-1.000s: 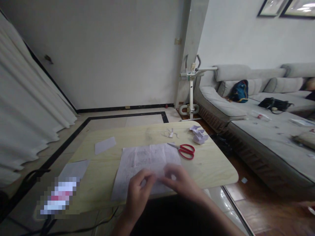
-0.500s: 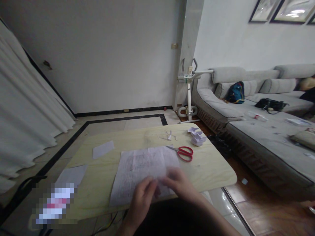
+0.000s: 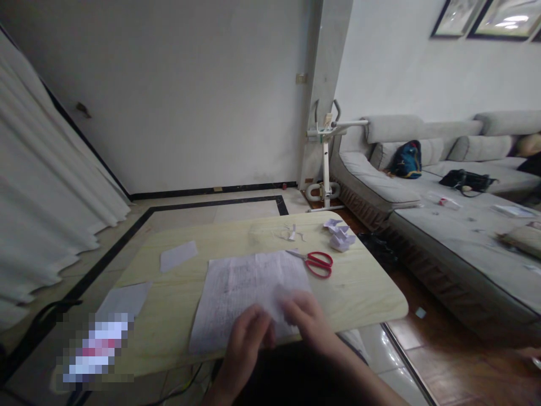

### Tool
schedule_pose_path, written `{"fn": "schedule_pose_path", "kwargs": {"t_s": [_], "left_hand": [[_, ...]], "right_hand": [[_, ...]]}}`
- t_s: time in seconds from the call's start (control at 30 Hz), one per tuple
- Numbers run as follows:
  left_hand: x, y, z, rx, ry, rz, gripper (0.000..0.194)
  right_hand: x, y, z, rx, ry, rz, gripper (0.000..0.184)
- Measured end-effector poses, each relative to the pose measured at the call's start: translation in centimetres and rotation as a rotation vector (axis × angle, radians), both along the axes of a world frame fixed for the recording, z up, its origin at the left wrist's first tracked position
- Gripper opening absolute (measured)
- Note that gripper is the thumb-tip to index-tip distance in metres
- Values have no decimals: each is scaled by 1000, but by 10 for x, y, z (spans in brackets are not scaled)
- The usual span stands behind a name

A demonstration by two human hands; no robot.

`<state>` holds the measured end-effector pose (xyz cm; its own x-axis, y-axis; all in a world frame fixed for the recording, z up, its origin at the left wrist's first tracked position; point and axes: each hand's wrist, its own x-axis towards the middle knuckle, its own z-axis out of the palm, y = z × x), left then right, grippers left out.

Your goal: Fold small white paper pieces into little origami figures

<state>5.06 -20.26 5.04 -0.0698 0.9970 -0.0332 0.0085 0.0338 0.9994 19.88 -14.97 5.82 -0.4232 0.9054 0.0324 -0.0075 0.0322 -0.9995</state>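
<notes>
A large creased sheet of printed paper (image 3: 236, 287) lies flat near the front edge of the pale wooden table (image 3: 359, 293). Over its lower part, my left hand (image 3: 249, 332) has its fingers curled in with the thumb against them; anything in them is hidden. Just to its right, my right hand (image 3: 302, 313) is bent toward it, its fingertips smeared by motion. A pale blur, perhaps paper, shows between the two hands. Red-handled scissors (image 3: 319, 264) rest by the sheet's upper right corner, blade tips touching or overlapping it.
Folded or crumpled paper pieces (image 3: 339, 235) lie at the far right corner, thin paper scraps (image 3: 292, 232) left of them. White papers (image 3: 178, 256) are on the left, near a pixelated patch. Beyond stand an exercise machine (image 3: 325, 158) and a grey sofa (image 3: 448, 225).
My right fingers have shifted slightly left and up, parting a little from the left hand. My left hand stays nearly in place; the sheet and scissors are unmoved.
</notes>
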Motion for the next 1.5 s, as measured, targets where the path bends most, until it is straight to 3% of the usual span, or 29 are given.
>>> {"fn": "schedule_pose_path", "kwargs": {"t_s": [0.1, 0.23, 0.47, 0.6, 0.67, 0.77, 0.87, 1.13, 1.3, 1.5], "left_hand": [[-1, 2, 6, 40, 76, 8, 43], [-1, 3, 4, 74, 140, 4, 48], [4, 1, -2, -43, 120, 103, 40], [1, 0, -4, -52, 132, 74, 41], [0, 1, -10, -68, 137, 130, 37], [-1, 2, -23, -91, 154, 326, 30], [-2, 3, -33, -61, 188, 390, 26], [-9, 3, -37, -65, 180, 323, 39], [-5, 4, -21, 37, 210, 70, 41], [-6, 2, -3, 70, 264, 20, 46]], "right_hand": [[1, 1, -1, 25, -39, -63, 55], [2, 1, -1, 59, -36, -47, 53], [-4, -2, -10, -12, -14, -16, 55], [-2, -1, -10, 12, -24, -37, 56], [-1, -1, -7, 25, -26, -30, 55], [-1, -1, -5, 41, -22, -17, 55], [-4, -3, -6, 10, -20, -1, 56], [-7, -6, -7, -38, -6, -5, 56], [-6, -3, -13, -6, -28, -21, 56], [-5, 2, -17, 11, -31, -41, 55]]}}
